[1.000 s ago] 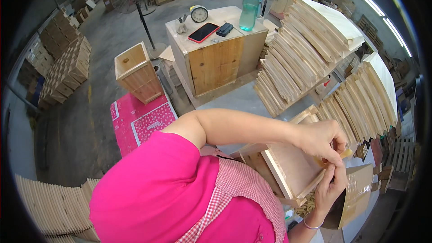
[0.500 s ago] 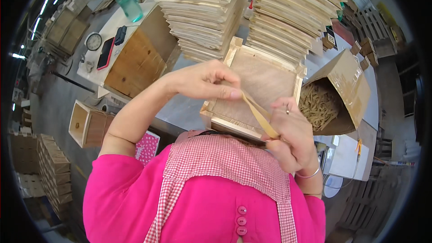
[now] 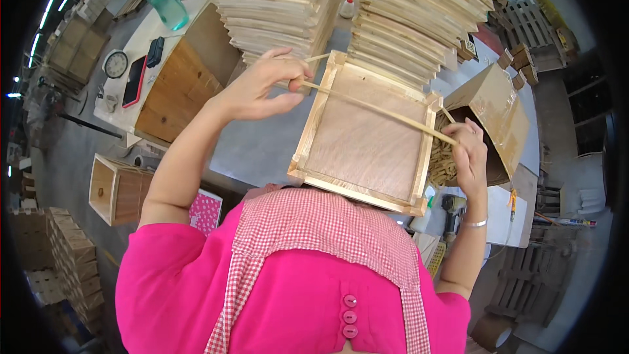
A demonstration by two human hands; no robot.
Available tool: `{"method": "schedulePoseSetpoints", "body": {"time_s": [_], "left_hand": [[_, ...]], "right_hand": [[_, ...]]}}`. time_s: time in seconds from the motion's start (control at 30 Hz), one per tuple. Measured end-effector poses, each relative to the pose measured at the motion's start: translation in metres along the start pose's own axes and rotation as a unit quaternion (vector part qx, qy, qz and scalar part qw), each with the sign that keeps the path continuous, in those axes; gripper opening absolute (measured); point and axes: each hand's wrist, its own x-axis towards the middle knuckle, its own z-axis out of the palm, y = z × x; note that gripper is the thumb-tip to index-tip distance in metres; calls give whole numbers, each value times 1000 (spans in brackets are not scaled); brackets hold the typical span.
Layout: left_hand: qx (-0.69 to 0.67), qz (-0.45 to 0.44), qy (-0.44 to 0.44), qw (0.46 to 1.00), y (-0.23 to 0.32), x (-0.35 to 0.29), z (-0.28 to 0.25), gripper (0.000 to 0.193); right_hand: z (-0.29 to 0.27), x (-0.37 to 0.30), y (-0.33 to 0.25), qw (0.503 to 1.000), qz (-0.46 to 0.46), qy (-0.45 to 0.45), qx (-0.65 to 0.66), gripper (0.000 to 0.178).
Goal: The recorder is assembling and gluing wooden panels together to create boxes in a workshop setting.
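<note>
A shallow square wooden box with a raised rim and thin brown plywood inside lies in front of my body. Across its far half runs a wide tan rubber band, stretched taut between my hands. My left hand, off the box's left far corner, has its fingers hooked round one end, thumb apart. My right hand grips the other end in a closed fist beyond the right edge. Short lengths of the band also slant from both hands toward the far corners; whether it passes behind the far edge is hidden.
Two tall stacks of wooden panels rise behind the box. At the right lies an open carton full of rubber bands. A power tool sits below it. A red-tipped bottle stands between the stacks; a teal bottle is far left.
My hands have moved apart and forward, the left up-left and the right to the right. The rubber band, slack and twisted before, is now pulled straight across the box.
</note>
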Motion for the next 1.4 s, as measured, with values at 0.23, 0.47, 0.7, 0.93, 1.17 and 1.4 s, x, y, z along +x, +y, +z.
{"method": "schedulePoseSetpoints", "body": {"time_s": [0.23, 0.47, 0.7, 0.93, 1.17, 1.4], "left_hand": [[-47, 11, -115, 992, 38, -34, 0, 80], [-10, 4, -70, 997, 47, -39, 10, 74], [61, 34, 33, 997, 68, -65, 22, 41], [199, 98, 117, 968, 77, -77, 46, 26], [217, 42, 159, 962, 80, -86, 66, 35], [-310, -180, 241, 902, 84, -85, 79, 49]], "right_hand": [[-8, -24, -35, 984, 37, -166, 60, 81], [0, -32, -54, 992, 10, -124, -7, 77], [4, -55, -59, 996, -65, -44, -34, 43], [19, -73, -70, 991, -94, 11, -91, 32], [39, -86, -55, 983, -81, 112, -122, 27], [47, -86, -50, 979, -63, 182, 60, 53]]}}
